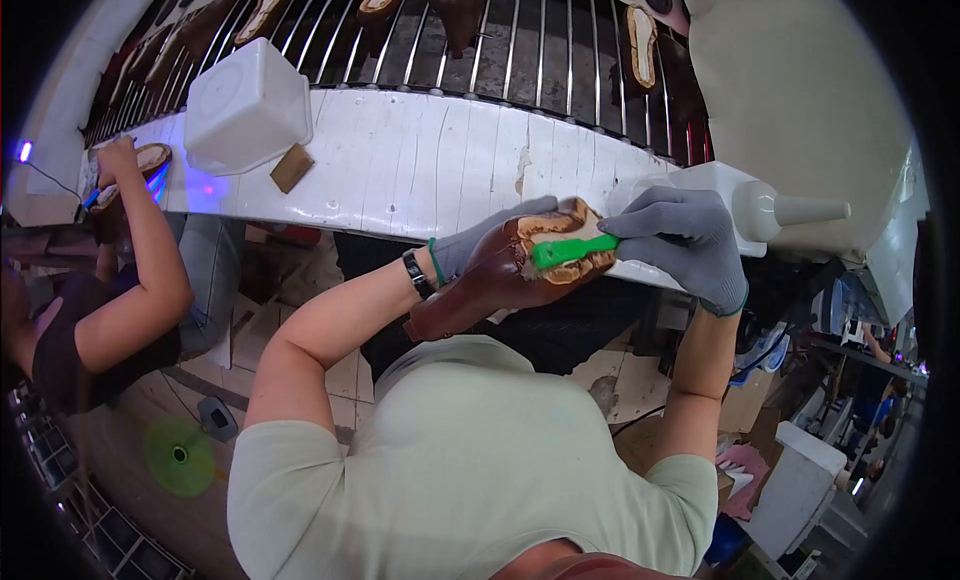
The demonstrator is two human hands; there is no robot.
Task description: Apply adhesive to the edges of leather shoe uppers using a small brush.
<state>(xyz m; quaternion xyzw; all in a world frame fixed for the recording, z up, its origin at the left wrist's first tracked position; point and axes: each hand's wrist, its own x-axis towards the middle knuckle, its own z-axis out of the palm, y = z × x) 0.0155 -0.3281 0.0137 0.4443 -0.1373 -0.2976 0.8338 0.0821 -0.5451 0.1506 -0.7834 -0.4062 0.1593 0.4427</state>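
Shoe [480, 280] sits in your left hand [480, 242], sole side up, toe pointing away toward the counter [420, 160], heel end angled back toward your chest. Grey glove on that hand; fingers wrap round the far side of the brown upper, grip closed on the shoe. A dark watch [416, 273] rides the wrist just behind the grip.

Your right hand [680, 242], also gloved grey, is closed on a green brush [572, 250]. The handle runs out of the fist leftward, and its tip lies across the pale sole, touching it. The two grips are near each other, with only the brush handle spanning between them. You cannot tell how much of the sole is coated.

Just beyond your right grip, a white squeeze bottle [745, 208] lies on its side at the counter edge, nozzle pointing right, away from the shoe. Well to the left of your left grip, a white tub [245, 105] stands upside down on the counter, with a small brown block [291, 167] touching its near corner.

Past the counter, further out than both grips, a rack [520, 40] of metal rods carries more shoes [640, 45], soles up.

Far off left, another person [110, 310] in a dark top holds a shoe at the counter end; their hands are well apart from yours.
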